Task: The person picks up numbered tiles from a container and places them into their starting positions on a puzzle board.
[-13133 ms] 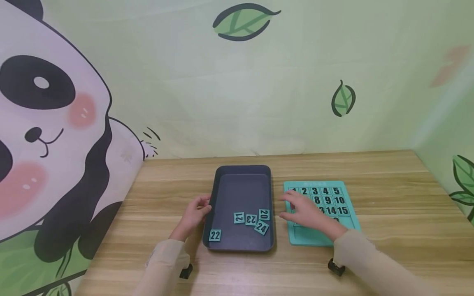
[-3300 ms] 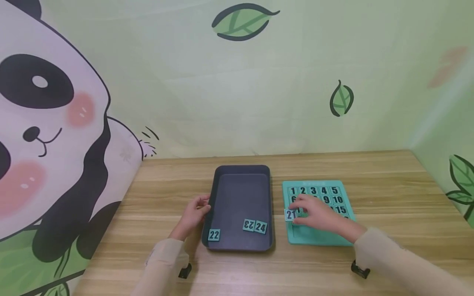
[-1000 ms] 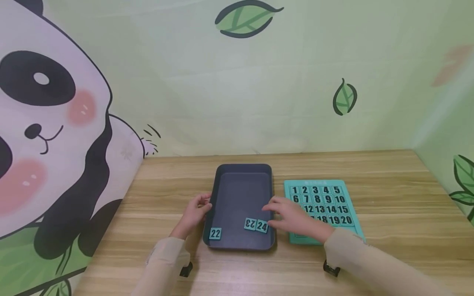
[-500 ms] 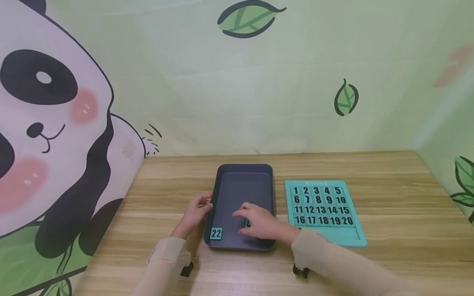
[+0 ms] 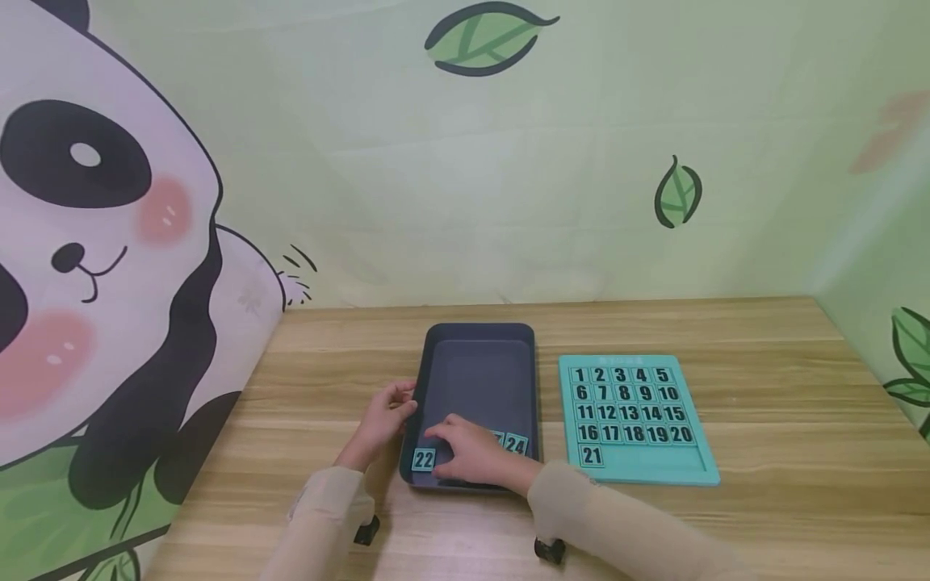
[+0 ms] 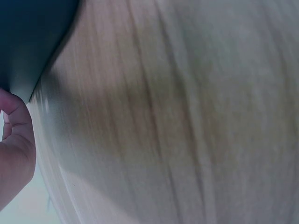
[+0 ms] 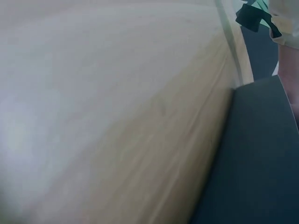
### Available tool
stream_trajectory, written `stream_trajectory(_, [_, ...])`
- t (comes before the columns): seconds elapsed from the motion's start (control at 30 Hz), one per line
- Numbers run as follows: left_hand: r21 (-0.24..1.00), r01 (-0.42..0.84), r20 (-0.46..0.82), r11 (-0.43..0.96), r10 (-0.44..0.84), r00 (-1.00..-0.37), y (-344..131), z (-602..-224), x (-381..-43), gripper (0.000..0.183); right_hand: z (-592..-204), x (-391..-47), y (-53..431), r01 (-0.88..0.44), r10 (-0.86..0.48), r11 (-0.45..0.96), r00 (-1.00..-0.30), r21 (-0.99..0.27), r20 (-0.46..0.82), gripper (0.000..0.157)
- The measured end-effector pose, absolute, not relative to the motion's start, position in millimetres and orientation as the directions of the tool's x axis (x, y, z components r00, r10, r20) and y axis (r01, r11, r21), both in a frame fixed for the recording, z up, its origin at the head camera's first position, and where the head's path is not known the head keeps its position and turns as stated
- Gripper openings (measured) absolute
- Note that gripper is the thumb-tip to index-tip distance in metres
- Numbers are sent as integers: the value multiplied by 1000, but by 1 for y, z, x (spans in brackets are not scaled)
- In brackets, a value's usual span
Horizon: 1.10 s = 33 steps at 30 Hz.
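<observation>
My left hand (image 5: 385,420) grips the left rim of a dark blue tray (image 5: 475,371), thumb over the edge; its curled fingers also show at the tray wall in the left wrist view. Inside the tray my right hand (image 5: 475,453) spreads thumb and forefinger just right of the "22" number tile (image 5: 424,460); whether the thumb touches it I cannot tell. Behind this hand lie the "24" tile (image 5: 516,445) and another tile (image 5: 498,438), mostly hidden. To the right, a turquoise number board (image 5: 654,468) holds rows from 1 to 20, with a "21" tile (image 5: 592,456) starting the bottom row.
Tray and board stand side by side on a wood-grain table (image 5: 785,420). A panda-print backdrop (image 5: 508,202) rises behind it. The right wrist view shows the tray's outer wall (image 7: 252,158) and a sleeve with a black wrist camera (image 7: 252,18).
My right hand set the 20 and 21 tiles in the board, then moved left across the tray to the 22 tile. My left hand stays on the rim.
</observation>
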<state>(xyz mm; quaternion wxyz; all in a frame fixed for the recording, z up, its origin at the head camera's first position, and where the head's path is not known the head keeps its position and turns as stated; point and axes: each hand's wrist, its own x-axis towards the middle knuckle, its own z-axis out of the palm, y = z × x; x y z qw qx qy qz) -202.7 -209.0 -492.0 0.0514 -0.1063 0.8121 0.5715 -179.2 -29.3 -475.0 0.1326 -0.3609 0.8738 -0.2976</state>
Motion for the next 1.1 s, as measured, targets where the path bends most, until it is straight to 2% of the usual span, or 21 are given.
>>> stream_trajectory(0.53, [915,-234,-206,328,-116,-972,-209,-492,-203,34,-484,-173,-52,-527,-640,679,-766,-512,-60,40])
stream_trajectory(1.1, [925,-216,-189,313,-115,-975,-206,-489,-202,34,-456,-171,-13,-551,-701,623,-709,-555,-83,35])
